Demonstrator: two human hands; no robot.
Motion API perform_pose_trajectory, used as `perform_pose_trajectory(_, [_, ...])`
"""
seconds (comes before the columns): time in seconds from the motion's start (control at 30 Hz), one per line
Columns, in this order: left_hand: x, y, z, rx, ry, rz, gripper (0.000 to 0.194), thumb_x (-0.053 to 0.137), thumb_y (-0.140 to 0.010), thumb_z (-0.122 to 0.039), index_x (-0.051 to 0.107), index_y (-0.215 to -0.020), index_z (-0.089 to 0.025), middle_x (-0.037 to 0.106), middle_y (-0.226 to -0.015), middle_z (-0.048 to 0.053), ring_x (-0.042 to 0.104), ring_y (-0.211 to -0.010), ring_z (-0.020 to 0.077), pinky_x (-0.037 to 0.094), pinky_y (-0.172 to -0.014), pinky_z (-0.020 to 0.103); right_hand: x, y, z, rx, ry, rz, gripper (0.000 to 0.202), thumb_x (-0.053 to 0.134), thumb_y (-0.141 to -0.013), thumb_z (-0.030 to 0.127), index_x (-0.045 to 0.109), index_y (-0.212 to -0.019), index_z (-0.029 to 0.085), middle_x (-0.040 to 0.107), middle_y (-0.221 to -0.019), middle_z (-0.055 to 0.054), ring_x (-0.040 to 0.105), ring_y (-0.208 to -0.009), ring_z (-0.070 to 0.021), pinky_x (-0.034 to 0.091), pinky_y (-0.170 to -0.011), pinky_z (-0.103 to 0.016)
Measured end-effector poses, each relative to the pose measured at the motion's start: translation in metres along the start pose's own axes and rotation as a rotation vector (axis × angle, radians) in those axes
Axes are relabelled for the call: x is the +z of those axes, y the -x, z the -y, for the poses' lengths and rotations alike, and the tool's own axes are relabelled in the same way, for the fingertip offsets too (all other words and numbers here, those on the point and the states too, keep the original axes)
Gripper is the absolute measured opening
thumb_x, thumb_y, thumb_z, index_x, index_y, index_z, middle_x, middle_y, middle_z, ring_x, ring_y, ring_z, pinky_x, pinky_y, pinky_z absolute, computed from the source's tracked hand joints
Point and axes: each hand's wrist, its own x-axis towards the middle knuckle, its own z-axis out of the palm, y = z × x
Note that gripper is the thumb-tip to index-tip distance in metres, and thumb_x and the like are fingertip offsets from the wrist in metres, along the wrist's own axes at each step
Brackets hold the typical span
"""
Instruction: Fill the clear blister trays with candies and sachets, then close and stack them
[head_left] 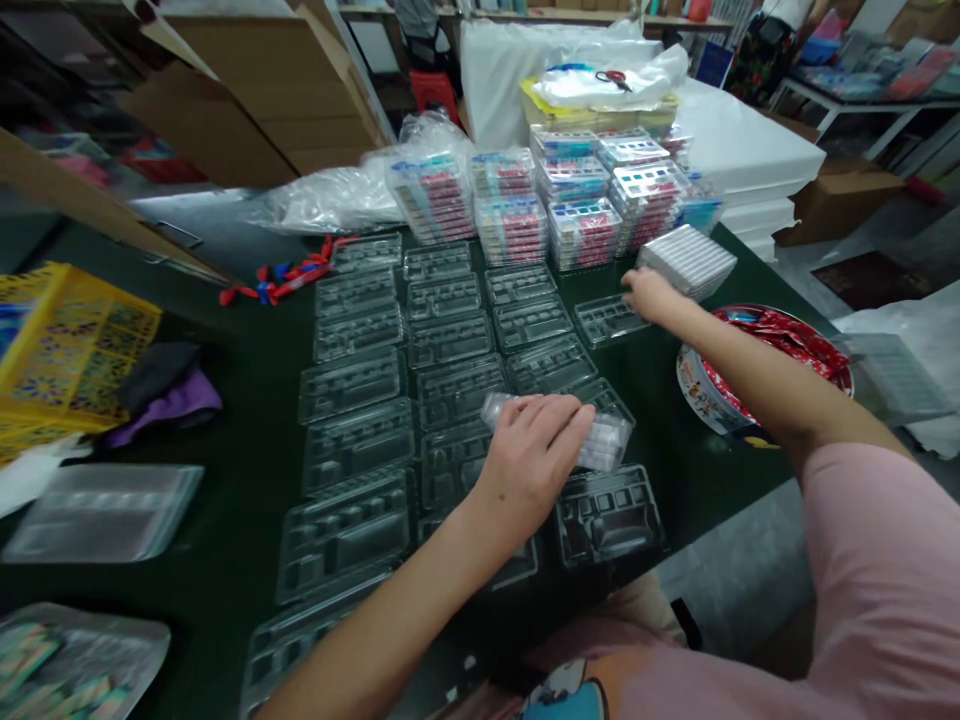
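Observation:
My left hand [529, 455] is closed over a small stack of clear plastic trays [606, 440], held above the rows of trays near the middle of the table. My right hand [649, 293] reaches out to the far right, at the edge of a single clear tray [600, 322] lying flat; its fingers are bent together, and what they grip is too small to make out. Just behind that hand sits a block of stacked trays [691, 258]. Clear compartment trays [358, 378] lie in columns across the dark green table [247, 400]. One more tray [609, 515] lies close to my body.
Stacks of filled packs [512, 228] line the table's back. A round tin [701, 395] of red packets stands under my right forearm. At the left are a yellow basket [67, 350], purple cloth [169, 408] and flat clear sheets [97, 512]. Cardboard boxes [277, 80] stand behind.

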Motion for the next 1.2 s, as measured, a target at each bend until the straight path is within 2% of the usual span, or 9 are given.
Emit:
perform_pose_trajectory(0.1, [0.005, -0.001, 0.002, -0.006, -0.008, -0.004, 0.024, 0.05, -0.094, -0.007, 0.059, -0.115, -0.014, 0.07, -0.105, 0.011, 0.066, -0.099, 0.0212, 0.046, -0.085, 0.037, 0.036, 0.028, 0.029, -0.048, 0.155, 0.226, 0.061, 0.069, -0.087, 0.032, 0.049, -0.142, 0.014, 0.054, -0.132, -0.023, 0.059, -0.115, -0.0341, 0.047, -0.098, -0.042])
perform_pose_trajectory(0.23, [0.01, -0.004, -0.005, -0.029, 0.031, -0.004, 0.023, 0.051, -0.094, -0.008, 0.059, -0.115, -0.014, 0.07, -0.104, 0.011, 0.065, -0.097, 0.0206, 0.046, -0.084, 0.036, 0.064, 0.031, 0.045, -0.009, 0.167, 0.184, 0.058, 0.044, -0.097, 0.019, 0.031, -0.154, 0.014, 0.045, -0.142, -0.026, 0.054, -0.124, -0.0346, 0.046, -0.1, -0.043])
perform_pose_trajectory(0.37, [0.012, -0.003, -0.019, -0.046, 0.069, 0.024, 0.024, 0.049, -0.094, -0.007, 0.059, -0.115, -0.014, 0.07, -0.103, 0.01, 0.065, -0.097, 0.0198, 0.046, -0.084, 0.036, 0.065, 0.001, 0.041, 0.037, 0.132, 0.109, 0.059, 0.031, -0.097, 0.008, 0.031, -0.154, 0.017, 0.037, -0.15, -0.025, 0.045, -0.133, -0.0361, 0.044, -0.102, -0.047])
perform_pose_trajectory(0.53, [0.014, 0.002, -0.032, -0.057, 0.092, 0.024, 0.023, 0.049, -0.095, -0.009, 0.059, -0.114, -0.015, 0.07, -0.103, 0.01, 0.066, -0.095, 0.02, 0.046, -0.084, 0.036, 0.056, -0.008, 0.037, -0.011, -0.045, 0.083, 0.068, 0.045, -0.094, 0.009, 0.026, -0.158, 0.022, 0.014, -0.165, -0.019, 0.04, -0.139, -0.036, 0.039, -0.11, -0.048])
perform_pose_trajectory(0.63, [0.013, 0.004, -0.038, -0.052, 0.083, 0.011, 0.024, 0.052, -0.094, -0.01, 0.059, -0.116, -0.015, 0.07, -0.104, 0.01, 0.066, -0.096, 0.0207, 0.046, -0.085, 0.036, 0.056, 0.025, 0.037, -0.017, -0.365, -0.051, 0.071, 0.056, -0.092, 0.017, 0.026, -0.156, 0.014, 0.022, -0.162, -0.021, 0.039, -0.141, -0.0307, 0.034, -0.115, -0.043])
perform_pose_trajectory(0.73, [0.009, 0.006, -0.046, -0.043, 0.077, -0.001, 0.026, 0.054, -0.092, -0.009, 0.059, -0.117, -0.015, 0.07, -0.106, 0.011, 0.065, -0.097, 0.0215, 0.046, -0.085, 0.037, 0.067, 0.088, 0.031, 0.024, -0.876, -0.164, 0.065, 0.055, -0.093, 0.027, 0.03, -0.152, 0.017, 0.043, -0.151, -0.016, 0.053, -0.13, -0.0211, 0.042, -0.111, -0.036])
perform_pose_trajectory(0.93, [0.009, 0.008, -0.074, 0.0, 0.14, -0.011, 0.026, 0.054, -0.092, -0.007, 0.059, -0.116, -0.015, 0.07, -0.104, 0.01, 0.066, -0.094, 0.0202, 0.047, -0.083, 0.035, 0.097, 0.22, -0.023, 0.462, -1.85, -0.211, 0.034, 0.055, -0.091, 0.05, 0.049, -0.112, 0.024, 0.06, -0.127, -0.013, 0.059, -0.124, -0.0201, 0.055, -0.097, -0.035])
perform_pose_trajectory(1.07, [0.018, 0.005, -0.092, 0.037, 0.162, 0.001, 0.024, 0.054, -0.092, -0.009, 0.06, -0.115, -0.015, 0.07, -0.105, 0.011, 0.066, -0.095, 0.0209, 0.047, -0.084, 0.036, 0.09, 0.245, -0.052, 0.585, -2.009, -0.155, 0.032, 0.05, -0.094, 0.052, 0.052, -0.097, 0.02, 0.061, -0.118, -0.017, 0.062, -0.119, -0.021, 0.058, -0.093, -0.033])
perform_pose_trajectory(1.2, [0.032, 0.001, -0.098, 0.052, 0.119, -0.029, 0.024, 0.051, -0.093, -0.009, 0.063, -0.113, -0.014, 0.069, -0.105, 0.012, 0.066, -0.095, 0.0218, 0.048, -0.084, 0.037, 0.07, 0.253, -0.042, 0.551, -1.961, -0.067, 0.024, 0.055, -0.094, 0.044, 0.055, -0.098, 0.02, 0.064, -0.113, -0.012, 0.066, -0.105, -0.0172, 0.057, -0.084, -0.029])
